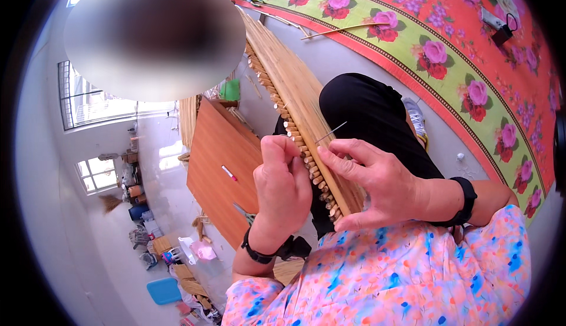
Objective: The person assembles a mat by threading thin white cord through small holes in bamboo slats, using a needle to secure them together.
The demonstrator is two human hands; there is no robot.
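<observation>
A long bundled piece of bamboo strips [295, 84] slants across my lap, with a row of round cut ends [287, 124] along its left edge. My right hand [377, 178] grips the near part, fingers and thumb pressed over its flat face. A thin metal needle [332, 132] sticks out beside the right fingertips; whether they hold it, I cannot tell. My left hand [280, 187] is closed in a pinch just left of the cut ends; whatever lies inside the fingers is hidden.
Left of the work stands a brown board [218, 149] with a marker [229, 173] on it. Scissors-like metal blades [243, 213] show near my left wrist. A flowered cloth [436, 49] spreads at the right, a thin bamboo strip [345, 30] across its edge. A blurred person [156, 37] is opposite.
</observation>
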